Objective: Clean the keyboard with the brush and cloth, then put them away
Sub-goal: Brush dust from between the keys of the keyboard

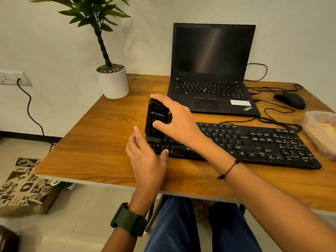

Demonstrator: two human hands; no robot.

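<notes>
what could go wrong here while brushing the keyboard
1. The right hand grips the black block-shaped brush upright at the black desktop keyboard's left end; hard strokes might pop a keycap loose.
2. The left hand only rests at that corner, so the keyboard may slide on the wooden table.
3. Its black cable lies looped behind and could snag.
</notes>
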